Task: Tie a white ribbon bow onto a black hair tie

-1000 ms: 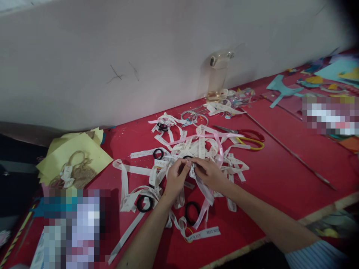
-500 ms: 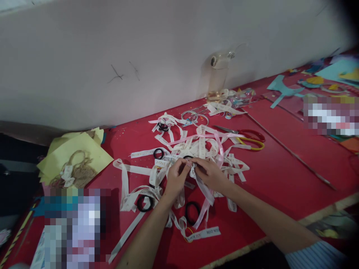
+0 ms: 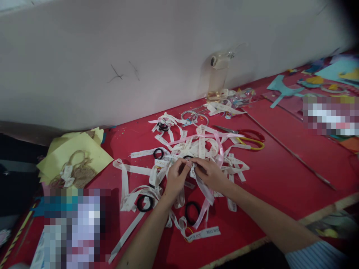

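My left hand [image 3: 176, 176] and my right hand [image 3: 209, 175] meet over the middle of the ribbon pile, fingertips pinched together. Between them is a white printed ribbon [image 3: 192, 172], bunched up, its tail hanging below my right hand. A black hair tie [image 3: 187, 157] shows just behind my fingertips; whether the ribbon goes around it I cannot tell. Loose white ribbons [image 3: 202, 147] and a pink ribbon [image 3: 220, 149] lie tangled beyond the hands. More black hair ties [image 3: 145, 203] lie nearby, one [image 3: 186, 213] below my hands.
Scissors with red and yellow handles [image 3: 251, 135] lie right of the pile. A clear bottle [image 3: 217, 82] stands against the wall. A thin rod [image 3: 291, 151] crosses the red table [image 3: 280, 179]. Yellow paper sheets [image 3: 97, 157] with twine are at left, blue paper cutouts [image 3: 283, 89] at far right.
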Demonstrator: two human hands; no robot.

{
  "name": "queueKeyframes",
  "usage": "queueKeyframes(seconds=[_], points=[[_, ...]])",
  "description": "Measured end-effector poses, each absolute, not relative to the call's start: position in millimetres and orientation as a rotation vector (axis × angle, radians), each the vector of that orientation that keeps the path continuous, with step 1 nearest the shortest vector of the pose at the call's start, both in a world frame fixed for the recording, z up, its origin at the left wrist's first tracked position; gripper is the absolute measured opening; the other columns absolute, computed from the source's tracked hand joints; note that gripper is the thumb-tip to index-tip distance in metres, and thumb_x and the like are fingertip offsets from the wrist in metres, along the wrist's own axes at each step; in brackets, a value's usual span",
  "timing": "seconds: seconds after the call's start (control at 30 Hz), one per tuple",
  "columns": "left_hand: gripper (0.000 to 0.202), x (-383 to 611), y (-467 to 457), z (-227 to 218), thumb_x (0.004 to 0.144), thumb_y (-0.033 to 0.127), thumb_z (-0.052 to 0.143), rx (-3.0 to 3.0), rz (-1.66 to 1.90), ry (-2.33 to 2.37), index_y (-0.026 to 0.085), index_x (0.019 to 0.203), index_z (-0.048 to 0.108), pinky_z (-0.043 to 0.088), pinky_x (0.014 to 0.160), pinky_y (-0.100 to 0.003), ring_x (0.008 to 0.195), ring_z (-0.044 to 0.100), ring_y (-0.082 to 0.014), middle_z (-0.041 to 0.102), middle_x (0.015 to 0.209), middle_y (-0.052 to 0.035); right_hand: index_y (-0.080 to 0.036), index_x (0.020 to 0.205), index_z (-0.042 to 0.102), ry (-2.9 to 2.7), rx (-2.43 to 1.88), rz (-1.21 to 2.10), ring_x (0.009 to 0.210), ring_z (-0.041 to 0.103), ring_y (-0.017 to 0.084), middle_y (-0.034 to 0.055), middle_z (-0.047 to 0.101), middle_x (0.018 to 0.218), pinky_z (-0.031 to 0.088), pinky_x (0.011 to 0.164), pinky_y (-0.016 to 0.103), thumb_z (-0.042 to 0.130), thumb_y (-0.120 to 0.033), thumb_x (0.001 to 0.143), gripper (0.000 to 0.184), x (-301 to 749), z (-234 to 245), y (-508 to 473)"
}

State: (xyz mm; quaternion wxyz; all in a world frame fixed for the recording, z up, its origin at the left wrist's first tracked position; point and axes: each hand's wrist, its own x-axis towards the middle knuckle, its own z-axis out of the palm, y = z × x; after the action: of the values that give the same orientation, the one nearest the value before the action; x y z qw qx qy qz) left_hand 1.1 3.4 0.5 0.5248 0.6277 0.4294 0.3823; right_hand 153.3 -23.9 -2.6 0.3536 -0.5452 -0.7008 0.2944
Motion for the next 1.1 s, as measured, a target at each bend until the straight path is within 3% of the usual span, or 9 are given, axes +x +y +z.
queueKeyframes(seconds=[1.1], points=[[0.024,1.5,4.4,1.3,0.087,0.040,0.049,1.511,0.881,1.046,0.018,0.080,0.055,0.034,0.060,-0.022,0.063,0.042,-0.0107,0.047,0.067,0.0037,-0.024,0.117,0.056,-1.818,-1.380,0.771,0.079,0.064,0.016,0.0031,0.069,0.094,0.046,0.074,0.027,0.045,-0.011,0.085,0.036,153.5,-0.1,-23.7]])
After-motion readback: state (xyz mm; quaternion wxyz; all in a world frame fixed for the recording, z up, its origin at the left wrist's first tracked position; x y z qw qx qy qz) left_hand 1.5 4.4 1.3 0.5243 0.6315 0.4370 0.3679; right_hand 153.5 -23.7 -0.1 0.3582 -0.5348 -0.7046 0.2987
